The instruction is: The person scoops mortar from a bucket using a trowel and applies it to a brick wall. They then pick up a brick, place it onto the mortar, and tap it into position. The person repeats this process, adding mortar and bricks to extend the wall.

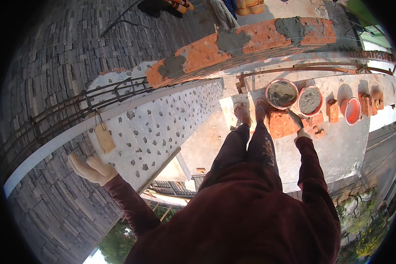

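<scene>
My left hand (92, 169), in a pale knit glove, is held out with its fingers stretched, beside the stone-patterned wall. Just above it a small tan block (104, 138) hangs by a string against the white, dark-spotted wall face. My right hand (303, 133), also gloved, is closed round a trowel whose blade (296, 119) points at the buckets. A bucket of grey mortar (281, 93) stands by my feet, and a second mortar bucket (310, 101) stands to its right. Orange bricks (280, 125) lie below them, near the trowel.
A low brick wall (200, 53) with mortar joints and a taut string runs along the far side. Steel rebar (114, 90) juts from its left end. Farther right on the platform (334, 152) are a red bucket (352, 111) and stacked bricks (374, 103). Ground shows below the platform's edge.
</scene>
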The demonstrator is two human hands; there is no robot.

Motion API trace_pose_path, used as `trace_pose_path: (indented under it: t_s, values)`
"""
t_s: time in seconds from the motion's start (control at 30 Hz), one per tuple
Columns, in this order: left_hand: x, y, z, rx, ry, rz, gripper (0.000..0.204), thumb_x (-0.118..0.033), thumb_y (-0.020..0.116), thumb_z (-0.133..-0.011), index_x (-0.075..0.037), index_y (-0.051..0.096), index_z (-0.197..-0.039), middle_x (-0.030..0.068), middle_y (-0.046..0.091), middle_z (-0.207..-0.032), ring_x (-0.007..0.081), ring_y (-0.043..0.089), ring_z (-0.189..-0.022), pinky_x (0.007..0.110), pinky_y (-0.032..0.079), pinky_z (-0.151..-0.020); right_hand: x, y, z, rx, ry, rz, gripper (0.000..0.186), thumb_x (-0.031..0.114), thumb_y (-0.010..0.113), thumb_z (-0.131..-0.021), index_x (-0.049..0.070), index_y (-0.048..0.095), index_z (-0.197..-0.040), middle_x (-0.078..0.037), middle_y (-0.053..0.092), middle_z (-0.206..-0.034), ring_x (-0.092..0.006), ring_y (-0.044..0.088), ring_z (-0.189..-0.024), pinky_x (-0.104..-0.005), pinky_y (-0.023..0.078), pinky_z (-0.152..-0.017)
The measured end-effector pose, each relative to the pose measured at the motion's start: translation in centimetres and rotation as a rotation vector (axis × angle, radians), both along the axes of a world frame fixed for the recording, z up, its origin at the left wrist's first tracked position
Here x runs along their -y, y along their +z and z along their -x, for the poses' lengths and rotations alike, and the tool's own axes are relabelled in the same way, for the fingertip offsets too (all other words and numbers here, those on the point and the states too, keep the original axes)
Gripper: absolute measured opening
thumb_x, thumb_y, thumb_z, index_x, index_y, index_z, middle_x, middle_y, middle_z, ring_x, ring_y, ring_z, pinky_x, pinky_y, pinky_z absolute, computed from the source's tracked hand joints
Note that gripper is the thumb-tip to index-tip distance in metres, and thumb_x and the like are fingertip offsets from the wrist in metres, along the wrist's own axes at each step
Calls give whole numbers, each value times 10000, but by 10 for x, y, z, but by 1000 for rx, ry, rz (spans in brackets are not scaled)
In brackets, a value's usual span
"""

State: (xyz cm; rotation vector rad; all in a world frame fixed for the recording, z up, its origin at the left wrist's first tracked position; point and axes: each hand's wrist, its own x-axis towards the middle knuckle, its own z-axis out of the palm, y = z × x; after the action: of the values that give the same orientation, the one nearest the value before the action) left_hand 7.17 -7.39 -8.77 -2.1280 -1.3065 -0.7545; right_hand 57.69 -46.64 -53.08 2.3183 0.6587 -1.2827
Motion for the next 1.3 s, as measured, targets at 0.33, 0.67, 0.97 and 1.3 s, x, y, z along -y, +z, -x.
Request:
trace_pose_path:
  t_s: [0.33,0.67,0.97,1.3]
  values:
    - [208,-383,-102,-24,-86,1872,745,-442,699,-900,-15,495,-1475,275,442,-1528,461,402,-1423,517,348,-1174,-69,-27,-39,21,-73,-100,568,154,406,-1010,-47,296,-1530,-256,729,-1069,-427,722,-974,-518,578,-779]
    - [211,-445,-126,-658,-169,1658,764,-451,736,-858,-26,503,-1448,269,437,-1515,522,348,-1420,589,311,-1157,-124,-185,-87,191,-240,-417,302,188,506,-997,29,741,-1101,-184,753,-1060,-359,739,-994,-449,595,-807]
    - [199,-457,-128,-660,-326,1598,712,-406,782,-823,-22,577,-1387,257,491,-1472,527,385,-1398,591,335,-1147,-76,-329,-21,164,-282,-239,275,157,612,-955,-24,678,-1151,-197,751,-1090,-339,751,-980,-444,603,-841]
    - [183,-459,-140,-741,-377,1626,633,-368,755,-856,-14,608,-1359,258,484,-1488,542,378,-1405,584,330,-1169,-88,-263,-69,162,-59,-233,252,179,744,-848,81,772,-1079,-111,769,-1048,-261,746,-981,-374,592,-807]
